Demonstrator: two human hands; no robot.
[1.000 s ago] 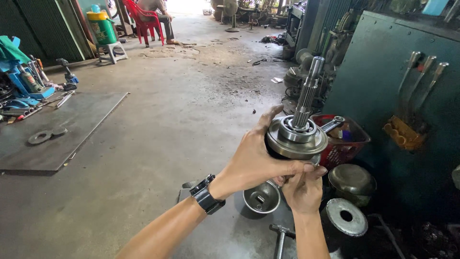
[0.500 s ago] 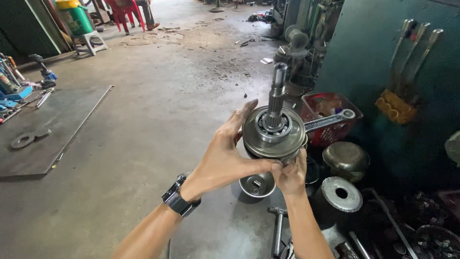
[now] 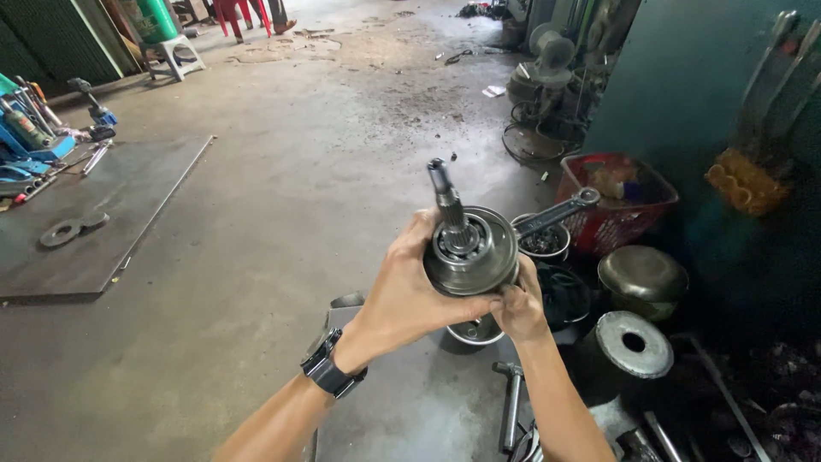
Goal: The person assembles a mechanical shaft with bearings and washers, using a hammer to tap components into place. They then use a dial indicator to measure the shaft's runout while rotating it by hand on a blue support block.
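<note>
splined shaft with bearing hub (image 3: 469, 248) held upright, bearing face turned up into view | left hand (image 3: 409, 295) fingers wrapped around hub rim | right hand (image 3: 518, 306) fingers gripping underneath as support

Bare floor (image 3: 282, 171) left; clutter right.

dull grey steel on the crankshaft assembly (image 3: 470, 250), its splined shaft darker — a black watch (image 3: 329, 368) on the wrist below. red mesh basket (image 3: 617, 204) to the side, yellow clump (image 3: 741, 181) against the teal-green machine wall (image 3: 684, 77). green drum (image 3: 156, 17) far back, blue tools (image 3: 34, 150) — grey stained concrete floor (image 3: 282, 145).
</note>
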